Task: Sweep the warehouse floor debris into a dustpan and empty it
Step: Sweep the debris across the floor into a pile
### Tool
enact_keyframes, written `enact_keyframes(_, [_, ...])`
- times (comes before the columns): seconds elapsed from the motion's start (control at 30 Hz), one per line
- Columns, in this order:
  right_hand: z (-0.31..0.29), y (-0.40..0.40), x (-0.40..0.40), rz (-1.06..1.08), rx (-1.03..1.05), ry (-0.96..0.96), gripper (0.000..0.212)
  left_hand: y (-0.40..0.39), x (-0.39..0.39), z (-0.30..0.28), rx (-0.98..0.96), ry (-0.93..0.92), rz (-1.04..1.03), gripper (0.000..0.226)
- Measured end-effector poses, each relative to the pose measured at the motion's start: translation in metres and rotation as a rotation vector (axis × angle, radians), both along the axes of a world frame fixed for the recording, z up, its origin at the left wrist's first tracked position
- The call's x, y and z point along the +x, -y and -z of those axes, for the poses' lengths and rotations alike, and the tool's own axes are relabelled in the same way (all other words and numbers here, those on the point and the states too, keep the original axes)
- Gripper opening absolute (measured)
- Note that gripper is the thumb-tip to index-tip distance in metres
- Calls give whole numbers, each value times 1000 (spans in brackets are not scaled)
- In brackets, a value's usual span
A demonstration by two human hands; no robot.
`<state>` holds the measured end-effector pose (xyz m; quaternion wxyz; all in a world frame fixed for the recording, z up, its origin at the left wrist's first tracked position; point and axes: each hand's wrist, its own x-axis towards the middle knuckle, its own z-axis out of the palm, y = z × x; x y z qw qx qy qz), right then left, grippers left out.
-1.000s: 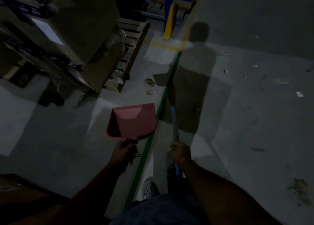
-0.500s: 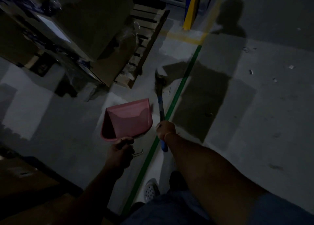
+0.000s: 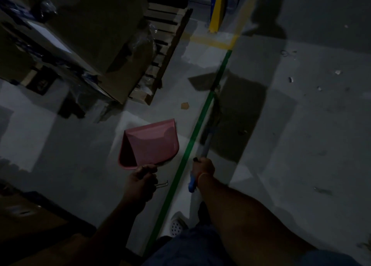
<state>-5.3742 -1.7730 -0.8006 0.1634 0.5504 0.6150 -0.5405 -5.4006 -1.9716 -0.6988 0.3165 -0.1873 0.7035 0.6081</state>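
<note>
My left hand [image 3: 141, 180] grips the handle of a pink dustpan [image 3: 151, 144], which hangs above the grey floor with its mouth facing away from me. My right hand [image 3: 203, 168] grips the blue handle of a broom [image 3: 205, 145]; the broom's dark head [image 3: 215, 109] lies just right of the green floor line [image 3: 192, 141]. A brown scrap of debris [image 3: 184, 105] sits on the floor beyond the dustpan, left of the line. Small white bits of debris [image 3: 337, 72] are scattered at the far right.
A wooden pallet [image 3: 160, 50] stacked with wrapped cardboard boxes [image 3: 90, 34] stands at the upper left. A yellow post [image 3: 216, 10] rises at the top centre. A box edge [image 3: 30, 211] lies at the lower left. My white shoe [image 3: 176, 223] is beside the green line.
The broom head has swung from left of the green line to its right side. The brown scrap is now uncovered. The dustpan has stayed in my left hand.
</note>
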Motion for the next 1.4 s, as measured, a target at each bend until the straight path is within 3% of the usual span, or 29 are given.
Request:
enact_keyframes(0.1, [3,-13,29,140,13,5,26,-6,6,3,-11,-4,62,18])
enact_keyframes(0.27, [-17,-48,78,70,78,84,32,-12,23,9,12,-21,154,17])
enact_keyframes(0.37, [-33,-57,106,162,232,154,32,-14,35,7,106,-15,177,17])
enact_keyframes(0.43, [-27,-52,124,110,296,218,30,-17,45,4,132,-7,187,18])
enact_keyframes(0.63, [-9,-40,160,-23,353,47,23,-15,76,4,150,-8,179,18])
enact_keyframes(0.87, [-3,-31,113,-201,196,-136,25,-8,75,-8,-15,-48,153,19])
enact_keyframes(1.0, [1,-40,70,-350,48,-144,23,-24,75,-12,-34,-24,41,20])
enact_keyframes(1.17, [-1,-60,19,-575,10,-75,29,-59,76,-16,-8,-29,-67,21])
enact_keyframes(1.4, [53,-85,23,-422,-61,21,29,-94,78,-14,-11,-33,-97,18])
